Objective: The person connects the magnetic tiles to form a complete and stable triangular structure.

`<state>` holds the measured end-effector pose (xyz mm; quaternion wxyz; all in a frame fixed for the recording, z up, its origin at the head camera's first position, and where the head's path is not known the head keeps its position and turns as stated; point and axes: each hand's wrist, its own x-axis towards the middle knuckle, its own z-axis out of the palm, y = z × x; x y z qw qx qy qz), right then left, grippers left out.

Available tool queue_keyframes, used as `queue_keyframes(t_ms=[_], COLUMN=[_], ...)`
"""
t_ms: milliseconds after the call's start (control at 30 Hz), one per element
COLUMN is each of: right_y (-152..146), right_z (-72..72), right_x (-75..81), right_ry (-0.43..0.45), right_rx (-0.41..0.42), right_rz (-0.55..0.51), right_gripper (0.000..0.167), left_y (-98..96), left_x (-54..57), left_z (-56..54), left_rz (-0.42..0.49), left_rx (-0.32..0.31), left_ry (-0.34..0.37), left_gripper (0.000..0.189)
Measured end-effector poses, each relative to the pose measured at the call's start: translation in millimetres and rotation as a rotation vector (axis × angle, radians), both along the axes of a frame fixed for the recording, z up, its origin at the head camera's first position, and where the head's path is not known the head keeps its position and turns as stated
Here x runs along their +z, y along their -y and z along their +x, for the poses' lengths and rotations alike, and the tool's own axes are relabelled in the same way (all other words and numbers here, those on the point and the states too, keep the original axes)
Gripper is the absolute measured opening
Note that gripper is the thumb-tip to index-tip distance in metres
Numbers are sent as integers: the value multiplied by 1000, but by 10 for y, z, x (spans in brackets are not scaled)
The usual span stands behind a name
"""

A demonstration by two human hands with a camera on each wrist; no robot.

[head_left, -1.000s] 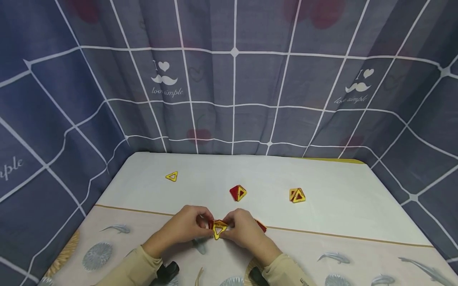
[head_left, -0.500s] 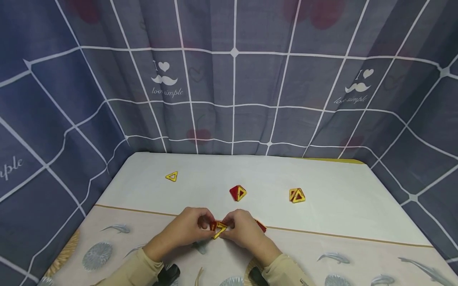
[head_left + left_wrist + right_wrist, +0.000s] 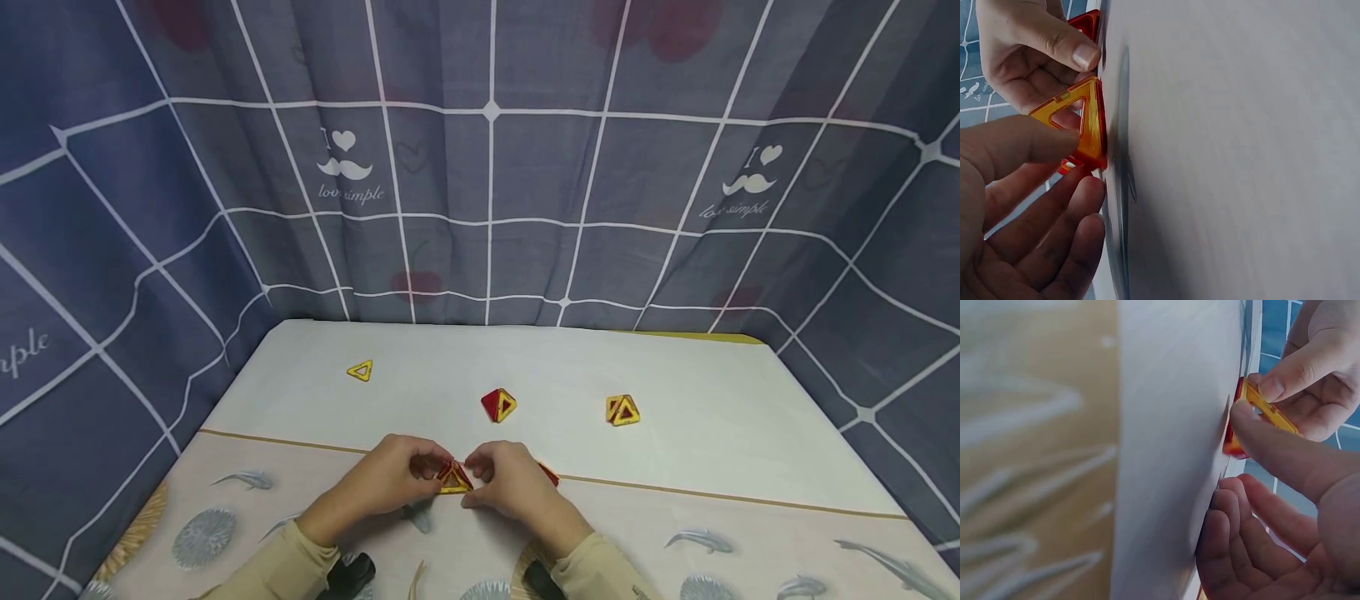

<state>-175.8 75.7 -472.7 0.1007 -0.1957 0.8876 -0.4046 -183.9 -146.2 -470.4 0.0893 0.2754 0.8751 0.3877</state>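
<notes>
A small pyramid of magnetic tiles [image 3: 453, 479], yellow on its front face and red on the others, sits on the pale cloth between both hands. My left hand [image 3: 397, 477] pinches it from the left; the left wrist view has the thumb flat on the yellow triangle tile [image 3: 1089, 134] and fingers behind. My right hand [image 3: 512, 482] is just right of the pyramid, thumb and fingers loosely bent, with a slight gap to it in the head view. Its thumb [image 3: 1272, 434] overlaps the pyramid in the right wrist view. A red tile piece [image 3: 550, 473] is partly hidden behind the right hand.
On the white board [image 3: 712, 433] farther back lie a flat yellow triangle tile [image 3: 361, 370], a red and yellow pyramid [image 3: 499, 405] and a mostly yellow pyramid [image 3: 623, 410]. A grid-patterned curtain [image 3: 435, 258] encloses the table at the back and sides.
The yellow triangle, which pointed down toward the person, has swung round and now stands as the front face of the pyramid. The right fingers have come slightly away from it.
</notes>
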Motion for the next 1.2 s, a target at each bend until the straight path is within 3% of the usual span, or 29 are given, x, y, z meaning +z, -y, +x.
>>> queue_keyframes(t_ms=[333, 900, 1100, 1200], right_y=[-50, 29, 68, 78], right_z=[-14, -14, -20, -21], right_x=[22, 7, 7, 14], right_ry=[60, -46, -38, -40], right_rx=[33, 49, 56, 56], right_rz=[-12, 45, 27, 38], right_gripper=[48, 38, 35, 35], left_y=[17, 37, 129, 223], left_x=[-21, -29, 20, 36], left_z=[-36, -79, -159, -245], left_rz=[-35, 9, 8, 35], left_rx=[39, 9, 26, 78], left_ry=[1, -33, -8, 39], left_gripper=[26, 25, 28, 34])
